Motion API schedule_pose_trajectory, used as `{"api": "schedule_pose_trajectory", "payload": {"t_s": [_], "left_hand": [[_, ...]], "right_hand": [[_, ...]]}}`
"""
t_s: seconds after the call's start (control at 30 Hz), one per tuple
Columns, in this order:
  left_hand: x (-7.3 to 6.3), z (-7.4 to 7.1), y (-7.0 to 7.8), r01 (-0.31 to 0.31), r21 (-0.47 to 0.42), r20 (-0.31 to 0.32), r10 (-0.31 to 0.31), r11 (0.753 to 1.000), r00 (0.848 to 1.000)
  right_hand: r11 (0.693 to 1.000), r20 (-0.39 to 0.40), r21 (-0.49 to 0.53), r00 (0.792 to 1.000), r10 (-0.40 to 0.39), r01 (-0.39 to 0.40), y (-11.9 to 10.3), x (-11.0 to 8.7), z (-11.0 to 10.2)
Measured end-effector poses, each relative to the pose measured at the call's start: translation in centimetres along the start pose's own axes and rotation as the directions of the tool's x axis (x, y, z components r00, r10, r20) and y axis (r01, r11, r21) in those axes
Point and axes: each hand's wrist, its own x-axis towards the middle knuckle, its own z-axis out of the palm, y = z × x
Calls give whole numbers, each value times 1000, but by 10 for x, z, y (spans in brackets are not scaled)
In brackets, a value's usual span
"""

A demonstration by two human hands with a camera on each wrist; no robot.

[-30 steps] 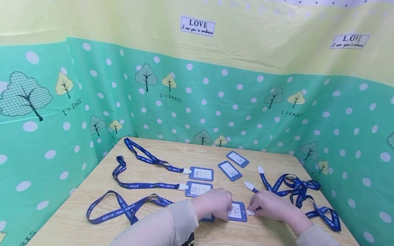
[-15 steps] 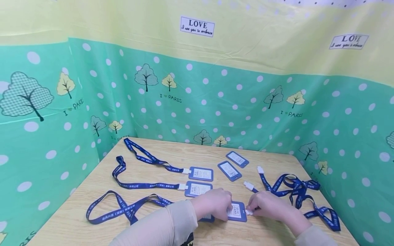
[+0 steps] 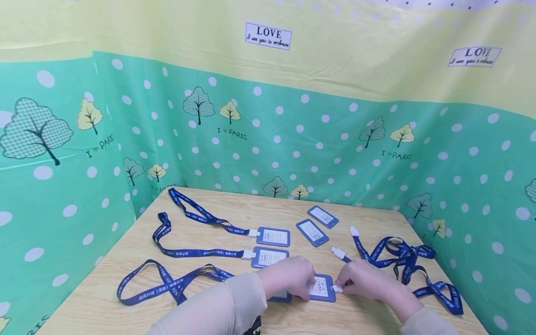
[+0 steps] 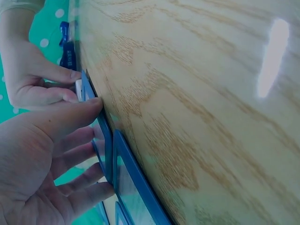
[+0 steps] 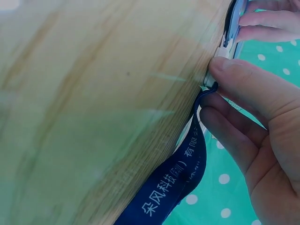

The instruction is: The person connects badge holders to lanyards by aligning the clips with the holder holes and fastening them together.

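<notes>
My left hand (image 3: pixel 289 278) holds a blue ID badge holder (image 3: pixel 321 288) by its sides, near the table's front. In the left wrist view, the thumb lies along one edge of the holder and the fingers are behind the other. At its slotted end, my right hand (image 3: pixel 368 281) pinches the white plastic clip (image 3: pixel 337 289) of a navy lanyard between thumb and fingers. The right wrist view has the clip (image 5: pixel 224 52) right at the holder's end, with the printed lanyard strap (image 5: pixel 164 183) trailing from it. Partly hidden under the left hand is another badge holder (image 3: pixel 282 296).
Two badge holders (image 3: pixel 273 237) (image 3: pixel 270 257) with lanyards attached lie at left centre. A third lanyard (image 3: pixel 161 288) loops nearer the front. Two loose holders (image 3: pixel 323 217) (image 3: pixel 312 232) are farther back. Tangled lanyards (image 3: pixel 402 256) with white clips sit at right. A patterned curtain (image 3: pixel 268 139) surrounds the table.
The white clip in my right hand has come slightly left, up to the slotted end of the badge holder. My left hand keeps its hold, almost unmoved.
</notes>
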Motion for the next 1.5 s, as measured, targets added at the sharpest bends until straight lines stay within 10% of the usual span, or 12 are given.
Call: {"api": "schedule_pose_trajectory", "payload": {"t_s": [1.5], "left_hand": [[-1, 0, -1, -7, 3, -42, 7, 1000, 999]], "right_hand": [[999, -31, 44, 999, 9, -8, -1, 5, 3]]}}
